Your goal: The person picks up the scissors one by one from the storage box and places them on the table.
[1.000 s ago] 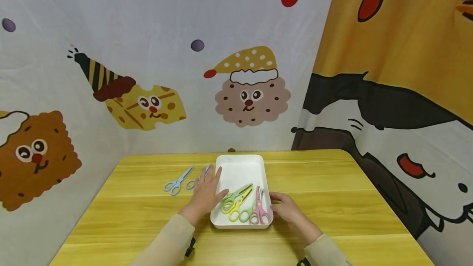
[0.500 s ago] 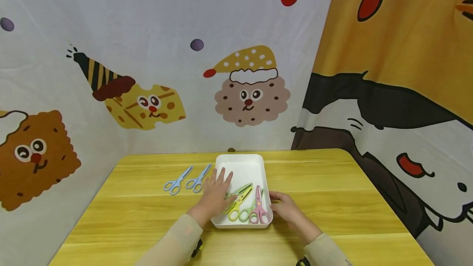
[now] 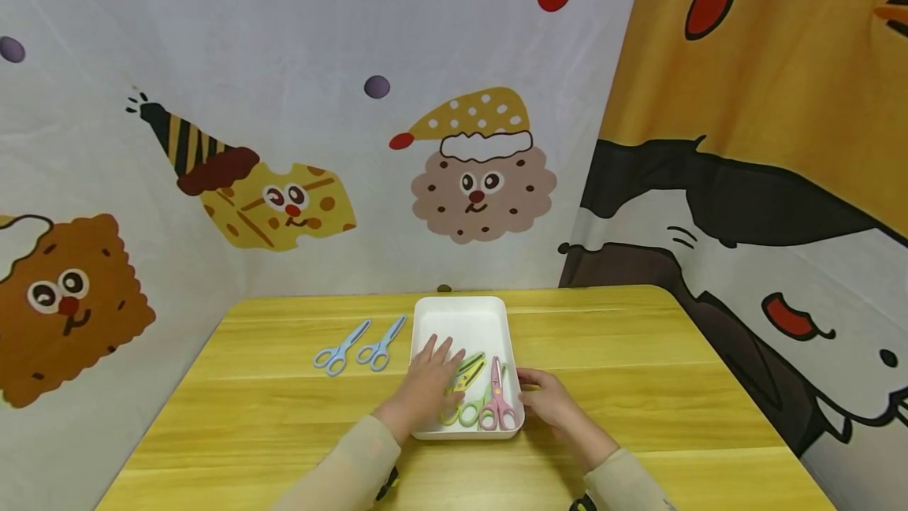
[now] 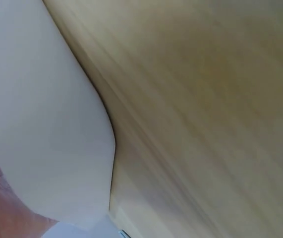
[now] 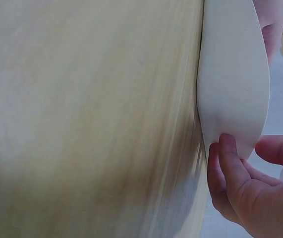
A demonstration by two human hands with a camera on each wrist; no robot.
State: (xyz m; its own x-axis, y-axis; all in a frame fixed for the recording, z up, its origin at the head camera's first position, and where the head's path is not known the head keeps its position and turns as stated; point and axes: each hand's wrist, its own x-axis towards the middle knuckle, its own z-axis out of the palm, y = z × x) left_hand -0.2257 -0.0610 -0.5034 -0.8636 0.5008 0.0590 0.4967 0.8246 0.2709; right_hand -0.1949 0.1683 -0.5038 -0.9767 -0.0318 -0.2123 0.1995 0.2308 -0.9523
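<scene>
A white tray (image 3: 464,322) stands on the table, with yellow scissors (image 3: 470,374), pink scissors (image 3: 496,394) and green scissors (image 3: 469,414) lying at its near end. Over the tray's left side, my left hand (image 3: 428,386) spreads its fingers just above the scissors, covering part of the yellow pair and most of another green pair. In the left wrist view the tray's outer wall (image 4: 47,119) blocks most of that hand. My right hand (image 5: 253,193) holds the tray's right side, fingers against the outer wall and thumb at the rim.
Two pairs of blue scissors, one farther left (image 3: 344,348) and one nearer the tray (image 3: 382,345), lie on the wood-grain table (image 3: 638,385). A cartoon-print curtain (image 3: 319,61) hangs behind the table's back edge.
My left hand has moved right and toward me, from beside the blue scissors and the tray's left rim to over the scissors inside. The right hand stays at the tray.
</scene>
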